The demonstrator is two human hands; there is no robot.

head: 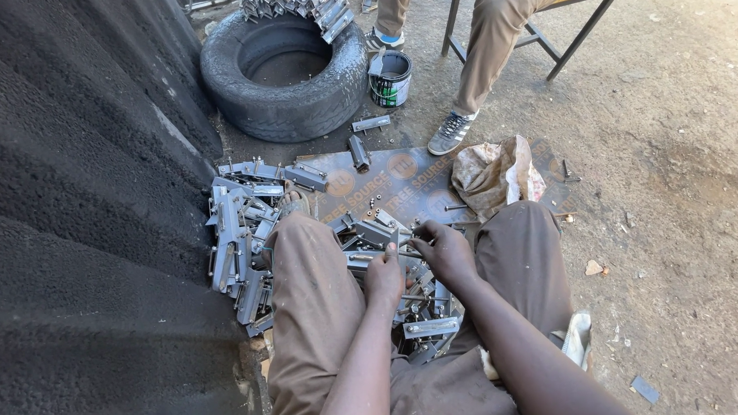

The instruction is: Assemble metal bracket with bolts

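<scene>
Your left hand point(384, 274) is clenched around a small metal bracket point(378, 232) between your knees, its long axis running away from you; your right hand point(446, 251) sits just beside it, fingers pinched on a thin bolt point(415, 253) lying crosswise toward the bracket. The pile of brackets point(239, 236) lies beyond your left knee; nearer the left hand.

1. Metal brackets point(237, 237) heaped left of the fingers: grey steel, dull sheen, scuffed.
2. Bracket point(378, 232) just above the fingers point(391, 252): same bare metal, semi-glossy.
3. Board point(384, 182) beyond the fingers: brown, smooth, printed, dusty.
4. Tyre point(286, 71) far ahead: matt black rubber.
5. Trousers point(315, 316) below: brown cloth, grimy.
6. Ground point(671, 180) to the right: rough dirt.
7. Crumpled sack point(495, 174): creased, paper-like.
</scene>
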